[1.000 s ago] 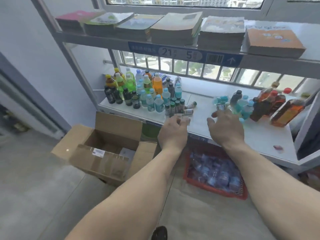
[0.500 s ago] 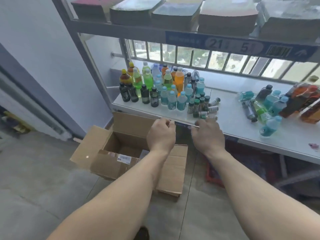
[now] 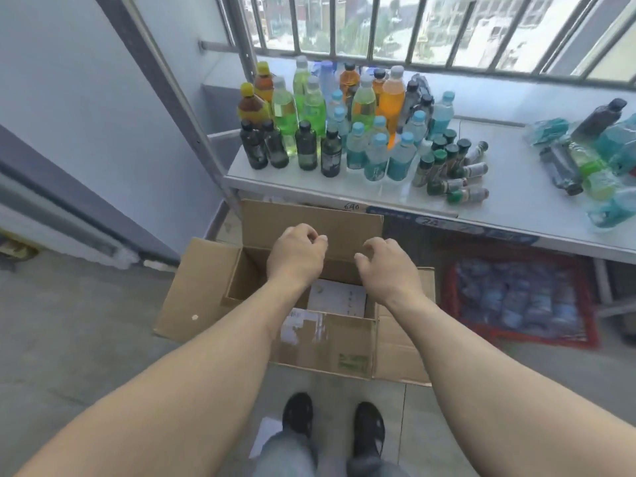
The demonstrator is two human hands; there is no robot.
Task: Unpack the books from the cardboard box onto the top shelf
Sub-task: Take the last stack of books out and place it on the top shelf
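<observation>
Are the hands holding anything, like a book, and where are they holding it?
Nothing is held. The left hand and right hand hover empty, fingers loosely curled, above the open cardboard box. A white book lies untouched inside.

Bright daylight from the window [image 3: 413,25]; slight blur, wide-angle bending at edges.

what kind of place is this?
Probably a small stockroom or makeshift shop by a barred window: a metal shelf crowded with drink bottles, an open cardboard box on the floor.
</observation>
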